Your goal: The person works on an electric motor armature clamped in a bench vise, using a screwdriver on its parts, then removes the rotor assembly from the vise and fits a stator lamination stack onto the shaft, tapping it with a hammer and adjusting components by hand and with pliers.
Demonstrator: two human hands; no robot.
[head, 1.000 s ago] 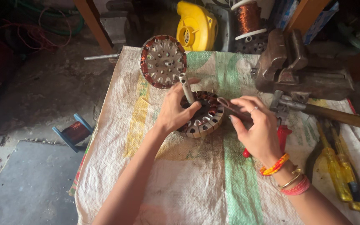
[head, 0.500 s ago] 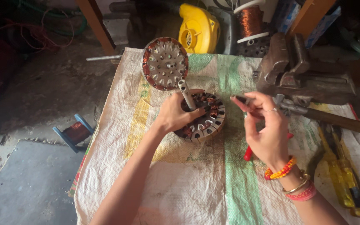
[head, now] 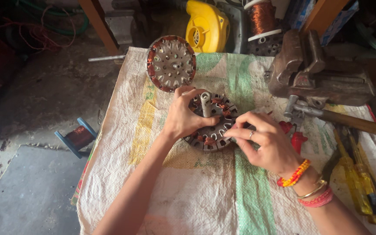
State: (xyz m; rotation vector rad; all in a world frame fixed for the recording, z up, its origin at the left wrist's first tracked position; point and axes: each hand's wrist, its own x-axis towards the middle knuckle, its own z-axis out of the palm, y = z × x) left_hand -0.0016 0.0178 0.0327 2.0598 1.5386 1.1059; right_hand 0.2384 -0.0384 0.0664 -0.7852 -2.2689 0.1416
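Head view: we look down on a counter covered by a woven sack cloth with green and yellow stripes. Near its middle lies a round motor stator, slotted, with copper windings in some slots and a pale shaft standing upright from its centre.

Our left hand is curled over the stator's left side, fingers bent across the top beside the shaft, thumb pressing toward its base, so it grips the stator and steadies it. Our right hand comes in from the right, fingertips pinched together at the stator's right rim, touching the slots there; whether something thin sits between those fingertips we cannot tell.

A second wound stator lies just behind, close to the cloth's far edge and a little apart from the first. To the right, a heavy rusty vise takes up the far right corner, its wooden-handled bar reaching toward the right edge. A red-handled tool lies just beside our right hand, between it and the vise. Yellow-handled screwdrivers lie along the right edge, well apart from the stator.

The near half of the cloth, between our forearms, is open. The left edge of the cloth drops to a concrete floor, where a blue spool of copper wire rests. Beyond the far edge sit a yellow blower and a large copper wire spool.
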